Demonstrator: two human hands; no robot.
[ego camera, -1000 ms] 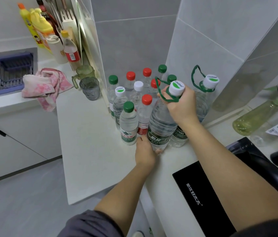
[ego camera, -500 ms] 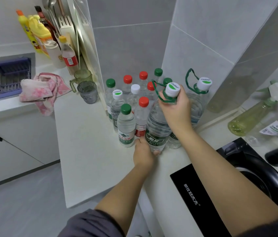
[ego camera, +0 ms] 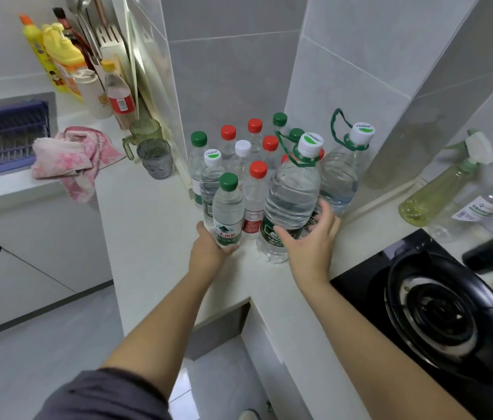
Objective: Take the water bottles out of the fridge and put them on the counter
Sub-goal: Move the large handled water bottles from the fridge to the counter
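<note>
Several water bottles with red, green and white caps stand clustered in the corner of the white counter (ego camera: 154,237). My left hand (ego camera: 207,250) grips the base of the small green-capped bottle (ego camera: 228,207) at the front left of the cluster. The big bottle (ego camera: 293,192) with a white cap and green carry loop stands at the front right. My right hand (ego camera: 308,241) touches its lower label with spread, fairly straight fingers. A second big looped bottle (ego camera: 343,171) stands behind it against the wall.
Two glass cups (ego camera: 154,157) and a pink cloth (ego camera: 72,156) lie left of the bottles, with cleaning bottles (ego camera: 60,62) behind. A black gas stove (ego camera: 439,310) is at the right, with a spray bottle (ego camera: 439,189) beyond it. The counter's inner corner edge is just below my hands.
My right hand came down from the big bottle's cap and loop to its lower body. My left hand shifted from the big bottle's base to the small green-capped bottle.
</note>
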